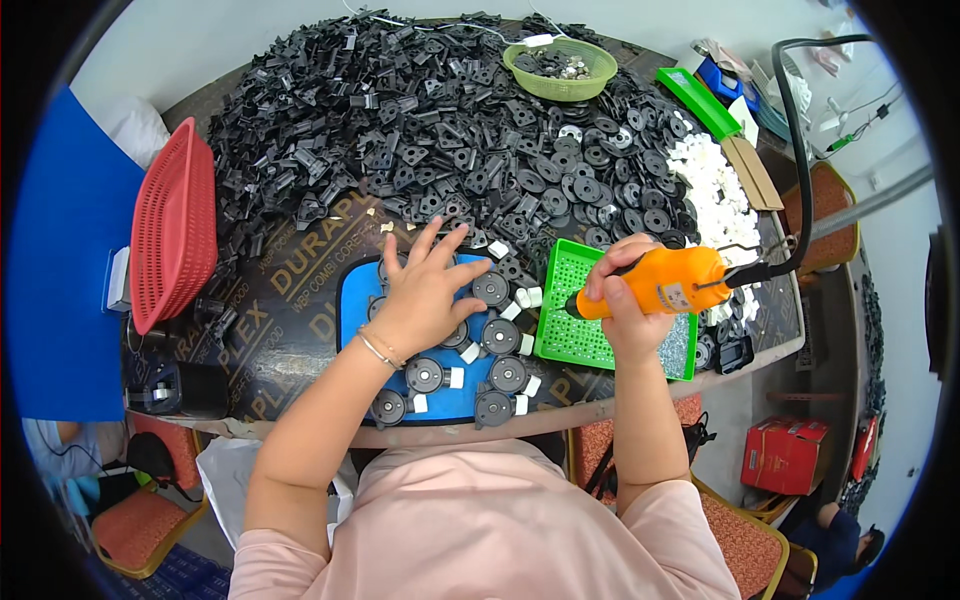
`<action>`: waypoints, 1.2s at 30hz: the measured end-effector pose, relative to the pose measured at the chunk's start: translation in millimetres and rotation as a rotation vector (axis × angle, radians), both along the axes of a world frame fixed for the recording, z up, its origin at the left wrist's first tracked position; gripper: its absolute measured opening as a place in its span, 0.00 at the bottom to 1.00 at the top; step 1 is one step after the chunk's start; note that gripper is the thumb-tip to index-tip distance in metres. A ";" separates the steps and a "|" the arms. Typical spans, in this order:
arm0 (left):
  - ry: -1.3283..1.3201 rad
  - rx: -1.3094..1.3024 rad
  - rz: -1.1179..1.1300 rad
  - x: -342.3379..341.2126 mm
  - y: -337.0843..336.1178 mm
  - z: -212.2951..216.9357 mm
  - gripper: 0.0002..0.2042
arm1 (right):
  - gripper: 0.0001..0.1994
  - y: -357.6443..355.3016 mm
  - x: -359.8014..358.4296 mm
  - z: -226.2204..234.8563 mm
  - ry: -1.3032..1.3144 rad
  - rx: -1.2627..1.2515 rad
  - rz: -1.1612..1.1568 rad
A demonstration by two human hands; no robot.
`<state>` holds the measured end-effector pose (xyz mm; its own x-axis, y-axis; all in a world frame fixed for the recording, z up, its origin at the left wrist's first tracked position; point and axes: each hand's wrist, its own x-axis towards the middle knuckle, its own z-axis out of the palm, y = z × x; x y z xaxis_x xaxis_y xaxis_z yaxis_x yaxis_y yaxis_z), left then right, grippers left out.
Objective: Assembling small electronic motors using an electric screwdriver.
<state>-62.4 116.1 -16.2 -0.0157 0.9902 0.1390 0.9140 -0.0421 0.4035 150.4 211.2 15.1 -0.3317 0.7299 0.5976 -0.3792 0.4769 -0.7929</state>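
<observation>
My right hand (632,325) is wrapped round an orange electric screwdriver (685,280), whose dark tip points left over a green perforated tray (590,355). Small silvery pieces, perhaps screws, lie in the tray's right part. With fingers spread, my left hand (415,295) lies over several black round wheel-like assemblies with white tabs. They sit in rows on a blue mat (353,300); one black wheel assembly (424,375) shows plainly just below my wrist. What lies under my left palm is hidden.
A large heap of black plastic parts (380,120) covers the table's far side, with black discs (590,190) and white pieces (715,185) at right. A green basket (575,90) holds small metal parts. Red baskets (178,230) stand left. A cable (800,130) reaches the screwdriver.
</observation>
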 end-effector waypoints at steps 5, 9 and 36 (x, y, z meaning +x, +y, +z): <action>-0.091 -0.133 -0.035 -17.5 -19.2 20.1 0.24 | 0.10 1.2 1.7 3.3 -0.008 -0.046 -0.013; -0.090 -0.190 -0.055 -23.3 -28.6 19.8 0.28 | 0.11 -8.1 -6.5 32.9 0.111 -0.033 0.049; -0.095 -0.061 -0.064 -22.4 -28.5 -5.9 0.20 | 0.13 -39.9 -103.8 10.7 -0.004 0.009 0.327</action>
<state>-84.8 87.6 -22.1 0.0376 0.9961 0.0792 0.8675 -0.0719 0.4921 46.5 171.3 25.7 -0.5502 0.5786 0.6021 -0.5105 0.3375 -0.7909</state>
